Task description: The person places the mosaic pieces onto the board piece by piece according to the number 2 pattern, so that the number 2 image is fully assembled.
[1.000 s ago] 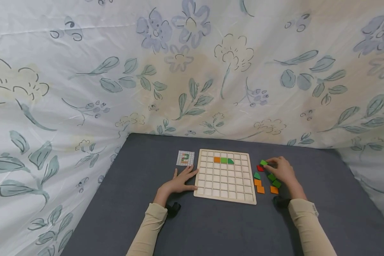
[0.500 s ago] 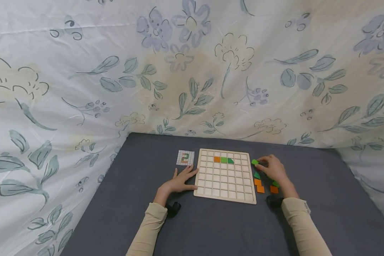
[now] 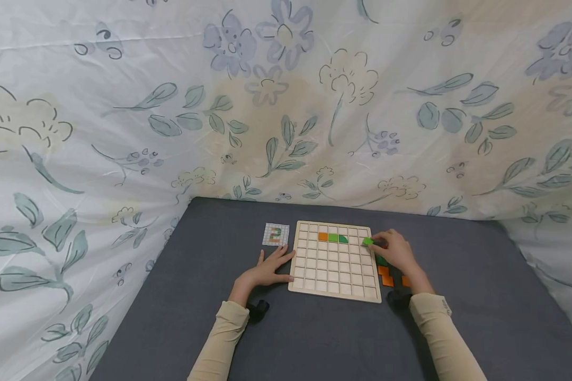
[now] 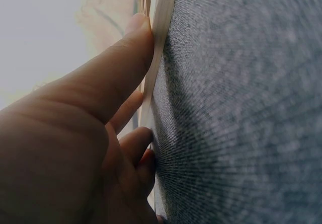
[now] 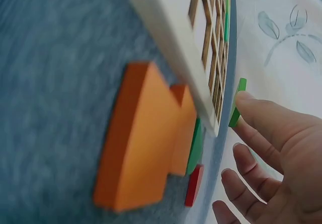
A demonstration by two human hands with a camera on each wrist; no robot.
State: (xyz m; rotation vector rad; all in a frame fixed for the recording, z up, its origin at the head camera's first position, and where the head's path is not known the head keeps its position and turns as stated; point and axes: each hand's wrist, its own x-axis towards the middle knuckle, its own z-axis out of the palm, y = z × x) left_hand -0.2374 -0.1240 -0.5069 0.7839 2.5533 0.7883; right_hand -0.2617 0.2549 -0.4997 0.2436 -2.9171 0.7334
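Note:
A light wooden grid board [image 3: 333, 295] lies on the dark cloth. In one of its upper rows sit an orange square tile [image 3: 323, 236], a green square tile [image 3: 333, 237] and a dark green rounded tile [image 3: 343, 239]. Between thumb and forefinger my right hand [image 3: 396, 252] pinches a bright green tile [image 5: 238, 102], held above the board's upper right edge. My left hand [image 3: 265, 269] has its fingers spread, and its thumb and fingertips touch the board's left edge. A small pattern card [image 3: 275, 234] with a coloured figure lies just beyond that hand.
Right of the board lie orange tiles [image 5: 143, 143], a dark green piece [image 5: 195, 146] and a red tile [image 5: 194, 185], partly covered by the right hand in the head view. A floral curtain [image 3: 286, 106] hangs behind the dark table cloth [image 3: 314, 338].
My right hand has moved left with the green tile, from above the loose pieces to over the board's right edge. The left hand stays in place.

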